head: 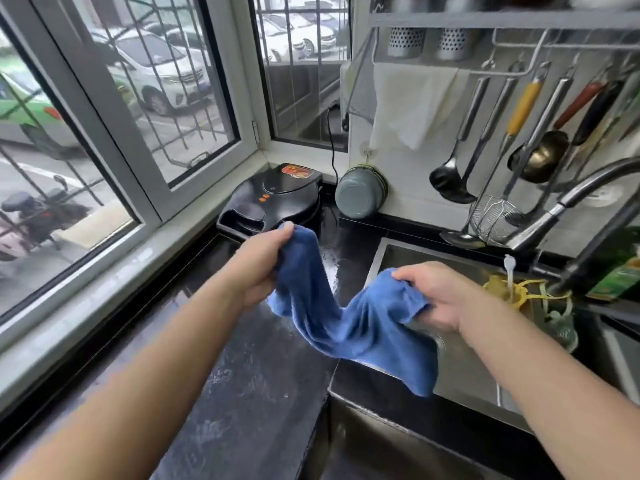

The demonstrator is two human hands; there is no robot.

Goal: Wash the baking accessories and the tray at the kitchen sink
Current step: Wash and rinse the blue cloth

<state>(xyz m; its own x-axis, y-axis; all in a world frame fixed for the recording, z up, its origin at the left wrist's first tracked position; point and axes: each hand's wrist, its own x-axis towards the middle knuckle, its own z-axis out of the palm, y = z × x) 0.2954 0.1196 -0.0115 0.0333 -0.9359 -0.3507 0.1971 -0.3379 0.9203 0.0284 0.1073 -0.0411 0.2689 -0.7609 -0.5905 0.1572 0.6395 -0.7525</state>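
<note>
A blue cloth [349, 323] hangs between my two hands over the left edge of the steel sink [460, 379]. My left hand [263, 268] grips one end of it above the black counter. My right hand [440, 296] pinches the other end above the sink. The cloth sags in the middle and one corner droops to the sink's front rim. Water runs from the faucet [568, 209] onto yellow and pale green baking accessories [526, 296] that lie in the sink at the right. No tray is in view.
A black electric griddle [273, 199] sits on the wet black counter [256, 368] in the window corner, with a grey bowl [360, 195] leaning on the wall beside it. Ladles and a wire skimmer [491, 216] hang behind the sink. A green bottle [620, 271] stands at the right.
</note>
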